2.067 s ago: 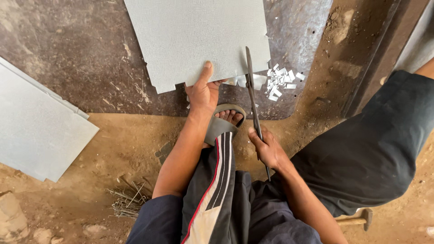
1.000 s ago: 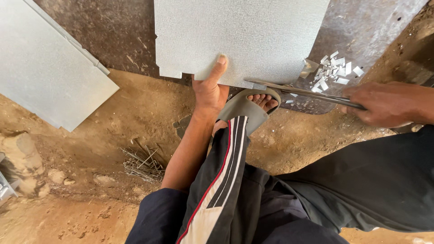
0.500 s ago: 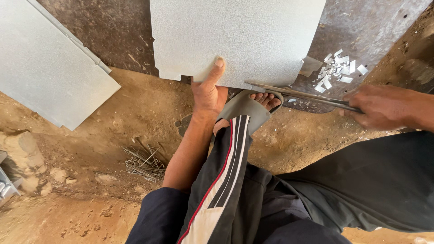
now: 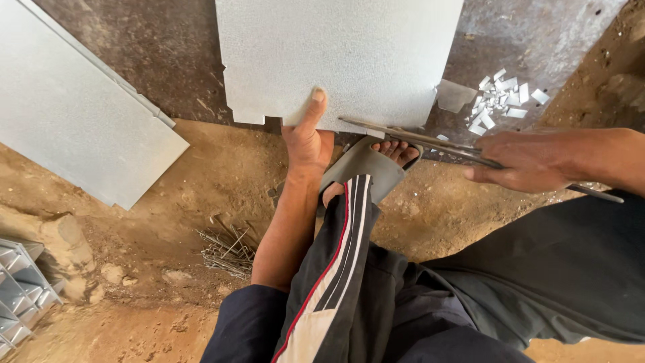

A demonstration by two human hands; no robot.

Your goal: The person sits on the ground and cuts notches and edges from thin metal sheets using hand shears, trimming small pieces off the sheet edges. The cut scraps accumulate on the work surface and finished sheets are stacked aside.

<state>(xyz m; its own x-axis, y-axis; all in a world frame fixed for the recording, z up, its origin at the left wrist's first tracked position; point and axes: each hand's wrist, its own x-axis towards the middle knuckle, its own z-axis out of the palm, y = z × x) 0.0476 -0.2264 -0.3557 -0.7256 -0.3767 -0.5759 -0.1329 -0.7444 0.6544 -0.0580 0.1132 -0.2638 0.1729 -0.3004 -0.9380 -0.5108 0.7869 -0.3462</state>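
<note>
A grey speckled metal sheet (image 4: 349, 54) lies flat on a dark slab (image 4: 154, 60), with a small notch cut in its near left corner. My left hand (image 4: 306, 138) grips its near edge, the thumb pressed on top. My right hand (image 4: 531, 160) is closed around long metal snips (image 4: 416, 138), whose blades point left along the sheet's near edge. My foot in a grey sandal (image 4: 366, 168) rests just below that edge, between the two hands.
Several small white metal offcuts (image 4: 500, 101) lie on the slab at the right. A second grey sheet (image 4: 74, 114) lies at the left. A bundle of thin wires (image 4: 225, 249) lies on the dirt. Folded metal parts (image 4: 17, 296) show at the lower left.
My right hand has swung the snips from pointing away to lying sideways along the sheet's near edge. The left hand has kept its hold on the sheet.
</note>
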